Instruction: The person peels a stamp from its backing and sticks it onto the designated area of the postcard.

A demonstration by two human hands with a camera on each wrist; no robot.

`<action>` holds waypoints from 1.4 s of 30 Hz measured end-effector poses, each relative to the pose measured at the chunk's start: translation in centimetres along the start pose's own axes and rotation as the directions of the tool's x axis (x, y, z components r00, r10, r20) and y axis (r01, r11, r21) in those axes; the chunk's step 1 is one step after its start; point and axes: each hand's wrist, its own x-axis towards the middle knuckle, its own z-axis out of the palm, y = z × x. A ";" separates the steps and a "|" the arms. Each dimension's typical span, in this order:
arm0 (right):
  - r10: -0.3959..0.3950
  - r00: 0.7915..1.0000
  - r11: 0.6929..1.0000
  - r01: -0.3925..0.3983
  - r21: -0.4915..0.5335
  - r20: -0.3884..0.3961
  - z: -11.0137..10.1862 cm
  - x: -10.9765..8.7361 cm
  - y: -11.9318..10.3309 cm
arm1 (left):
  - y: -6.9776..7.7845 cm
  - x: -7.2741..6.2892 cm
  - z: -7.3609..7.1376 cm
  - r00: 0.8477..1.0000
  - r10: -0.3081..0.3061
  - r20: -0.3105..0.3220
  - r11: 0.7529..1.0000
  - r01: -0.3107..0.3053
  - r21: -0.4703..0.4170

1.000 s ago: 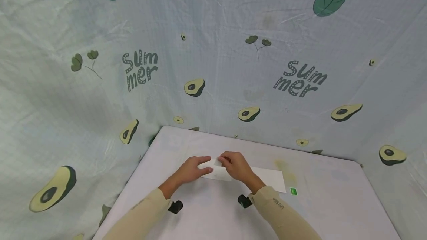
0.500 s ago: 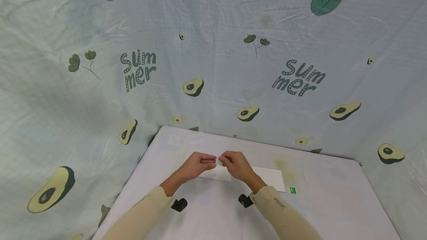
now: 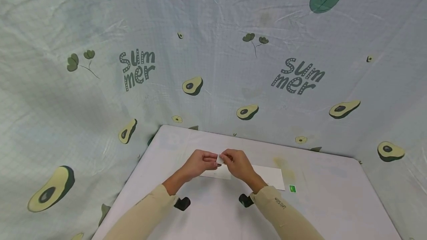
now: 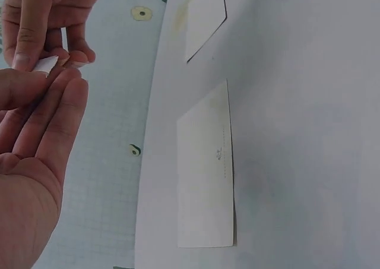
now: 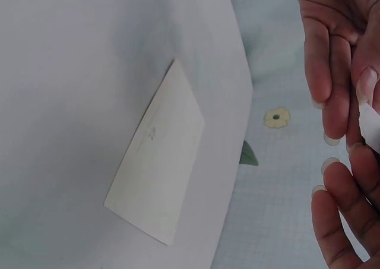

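Observation:
A small white piece of paper is pinched between both hands, above the table. My left hand has its thumb on the paper's near side, with the other fingers extended behind. From the other side my right hand grips the same piece between thumb and fingertips. The paper's far face is hidden by fingers. Below lies a white card with a small grey mark and a dotted line. A second white card lies to the right, partly behind the right wrist.
A small green, white-bordered rectangle lies right of the second card on the white table. Black wrist cameras hang under both sleeves. A curtain printed with avocados and leaves surrounds the table's back and sides.
My left hand has moved right to the paper, and its spread thumb and fingers have come together on it. The right hand has stayed nearly in place, holding the paper.

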 end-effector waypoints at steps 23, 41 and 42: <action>-0.445 0.885 0.844 0.365 -0.393 -0.134 0.6 -1.3 1.0 | 0.5 0.2 1.3 0.993 -0.060 -0.103 0.992 0.048 -0.114; -0.366 0.923 0.897 0.315 -0.310 -0.121 0.2 -1.7 1.1 | 1.2 0.2 1.6 0.993 -0.047 -0.112 0.994 0.036 -0.103; -0.367 0.922 0.900 0.319 -0.297 -0.121 0.1 -1.7 1.2 | 1.3 0.2 1.5 0.993 -0.048 -0.111 0.993 0.036 -0.112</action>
